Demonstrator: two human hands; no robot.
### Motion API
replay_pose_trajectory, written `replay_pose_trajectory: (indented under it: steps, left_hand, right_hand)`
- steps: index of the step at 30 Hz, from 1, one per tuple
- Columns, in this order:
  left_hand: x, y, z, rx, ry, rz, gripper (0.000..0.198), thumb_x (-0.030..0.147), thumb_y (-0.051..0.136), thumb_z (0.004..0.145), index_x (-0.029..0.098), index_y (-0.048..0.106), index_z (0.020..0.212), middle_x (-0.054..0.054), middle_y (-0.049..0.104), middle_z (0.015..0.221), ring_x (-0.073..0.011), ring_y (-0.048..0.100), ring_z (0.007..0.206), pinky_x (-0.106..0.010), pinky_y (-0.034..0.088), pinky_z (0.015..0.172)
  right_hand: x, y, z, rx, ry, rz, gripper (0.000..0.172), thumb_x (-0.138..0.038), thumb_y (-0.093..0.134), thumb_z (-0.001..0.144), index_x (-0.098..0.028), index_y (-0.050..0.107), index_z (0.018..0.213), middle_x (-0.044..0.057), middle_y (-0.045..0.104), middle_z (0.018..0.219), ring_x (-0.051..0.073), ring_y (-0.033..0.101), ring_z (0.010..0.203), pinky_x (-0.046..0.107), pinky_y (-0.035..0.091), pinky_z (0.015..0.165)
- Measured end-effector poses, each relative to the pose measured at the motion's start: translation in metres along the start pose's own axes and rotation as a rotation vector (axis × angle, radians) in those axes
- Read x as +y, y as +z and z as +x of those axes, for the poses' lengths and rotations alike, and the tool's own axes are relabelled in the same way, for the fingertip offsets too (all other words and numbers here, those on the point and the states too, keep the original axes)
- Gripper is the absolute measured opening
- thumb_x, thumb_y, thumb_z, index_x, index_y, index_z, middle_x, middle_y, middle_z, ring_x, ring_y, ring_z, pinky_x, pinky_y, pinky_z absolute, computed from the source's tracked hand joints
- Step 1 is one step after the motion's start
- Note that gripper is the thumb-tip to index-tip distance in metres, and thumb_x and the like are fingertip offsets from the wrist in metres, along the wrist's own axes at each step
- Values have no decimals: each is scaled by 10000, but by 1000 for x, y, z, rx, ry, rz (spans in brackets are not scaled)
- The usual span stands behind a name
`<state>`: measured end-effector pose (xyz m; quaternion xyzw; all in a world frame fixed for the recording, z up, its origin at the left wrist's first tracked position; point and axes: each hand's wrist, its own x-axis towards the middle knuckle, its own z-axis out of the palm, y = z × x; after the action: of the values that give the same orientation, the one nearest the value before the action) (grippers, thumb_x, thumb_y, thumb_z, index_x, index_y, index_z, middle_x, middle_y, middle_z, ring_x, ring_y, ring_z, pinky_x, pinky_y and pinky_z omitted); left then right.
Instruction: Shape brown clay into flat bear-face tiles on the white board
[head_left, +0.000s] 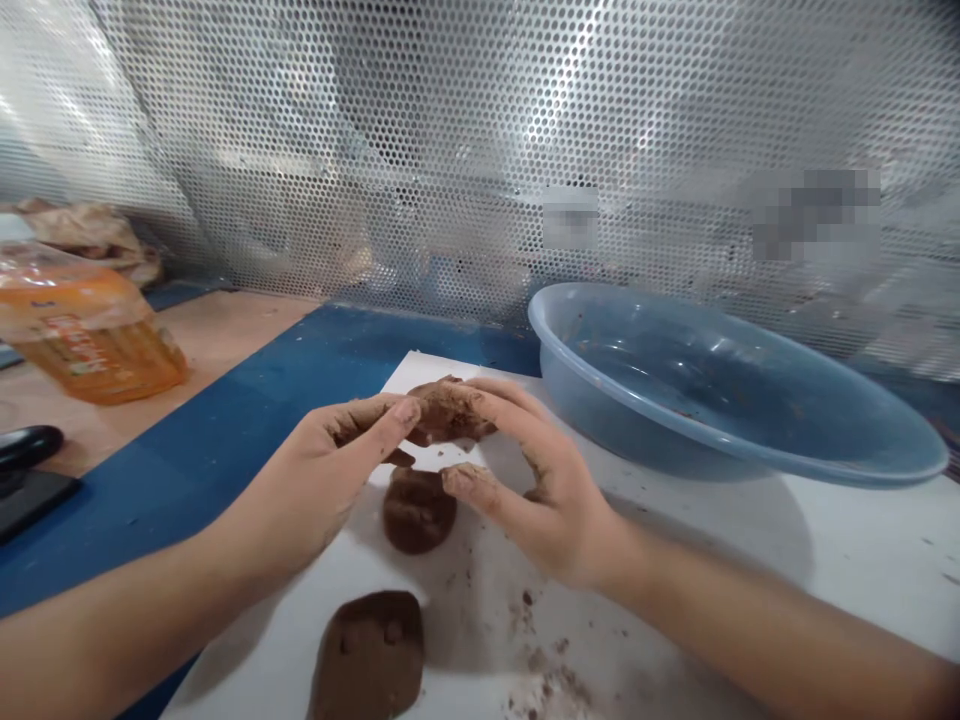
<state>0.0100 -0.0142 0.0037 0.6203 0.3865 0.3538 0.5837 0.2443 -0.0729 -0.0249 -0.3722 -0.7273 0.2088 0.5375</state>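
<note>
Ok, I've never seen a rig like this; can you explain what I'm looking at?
There's no machine here: a person works bare-handed. The one picture comes from a camera on their head, looking forward and down.

The left hand holds one end of a crumbly brown lump at its fingertips. The right hand has its fingers on the lump's other end, its thumb apart.

On the white sheet lie a rounded brown piece, a larger flat one and scattered crumbs. A blue basin stands to the right; a bottle of orange liquid is at far left.
</note>
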Motion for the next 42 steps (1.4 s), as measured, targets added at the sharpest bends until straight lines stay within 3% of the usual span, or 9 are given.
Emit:
replay_pose_trajectory:
  steps: [2, 5, 8, 12, 18, 24, 28, 35, 42]
  left_hand:
    - [-1, 1, 0, -78, -19, -122, 572, 793, 769, 975, 324, 921, 1265, -69, 881, 1434, -264, 804, 1255, -376, 697, 1036]
    - [0, 1, -3, -190, -65, -245, 725, 888, 585, 1022, 320, 898, 1346, -97, 849, 1514, -303, 794, 1339, -413, 717, 1027]
    - [8, 0, -9, -218, -104, -301, 859, 994, 537, 965, 305, 911, 1316, -114, 861, 1481, -310, 812, 1291, -416, 726, 1002]
    - [20, -2, -12, -234, -126, -308, 1004, 1100, 505, 871, 289, 911, 1302, -135, 882, 1409, -318, 838, 1223, -441, 749, 1012]
    - [21, 1, -11, -223, -124, -245, 1080, 1091, 380, 907, 262, 856, 1409, -155, 872, 1433, -340, 830, 1313, -478, 748, 1092]
    - [21, 0, -12, -242, -148, -335, 906, 1054, 727, 800, 324, 911, 1303, -99, 859, 1495, -311, 833, 1277, -438, 757, 1075]
    - [16, 2, -11, -217, -160, -300, 932, 1049, 735, 805, 344, 886, 1395, -94, 872, 1460, -306, 831, 1247, -460, 748, 1120]
    - [18, 5, -12, -245, -91, -300, 867, 1012, 710, 867, 336, 892, 1380, -97, 825, 1566, -331, 785, 1393, -450, 755, 1083]
    - [12, 5, -12, -138, -94, -223, 864, 964, 749, 859, 265, 885, 1348, -138, 847, 1492, -379, 780, 1351, -501, 700, 1075]
  right_hand:
    - [3, -1, -5, -37, -42, -111, 635, -542, 836, 1142, -366, 662, 1727, 121, 596, 1843, 359, 591, 1706, 615, 551, 1400]
    - [7, -4, -10, -99, -74, -385, 879, -660, 746, 1165, -385, 385, 1917, 109, 299, 2031, 426, 328, 1869, 741, 345, 1500]
    - [10, -5, -11, -144, -169, -661, 1029, -731, 747, 1126, -350, 271, 1956, 118, 228, 2048, 487, 233, 1891, 789, 227, 1515]
    - [12, -6, -8, -177, -300, -816, 1149, -700, 835, 1056, -346, 225, 1963, 112, 327, 2009, 533, 288, 1863, 791, 133, 1526]
    - [11, -6, -6, -147, -280, -836, 1162, -669, 813, 1081, -370, 136, 1976, 87, 317, 2014, 516, 266, 1872, 760, 148, 1529]
    - [10, -3, -7, -158, -279, -854, 1222, -663, 795, 1088, -346, 19, 1978, 96, 295, 2015, 492, 293, 1871, 732, 76, 1536]
    - [9, -3, -7, -143, -288, -871, 1197, -647, 774, 1102, -320, 27, 1978, 109, 313, 2013, 488, 287, 1874, 711, 78, 1535]
    - [10, -8, -5, -108, -261, -868, 1178, -630, 775, 1093, -328, 54, 1975, 143, 330, 2013, 522, 329, 1850, 762, 131, 1504]
    - [7, -5, -7, -111, -229, -865, 937, -619, 652, 1164, -288, 236, 1936, 185, 364, 1998, 487, 348, 1844, 754, 221, 1470]
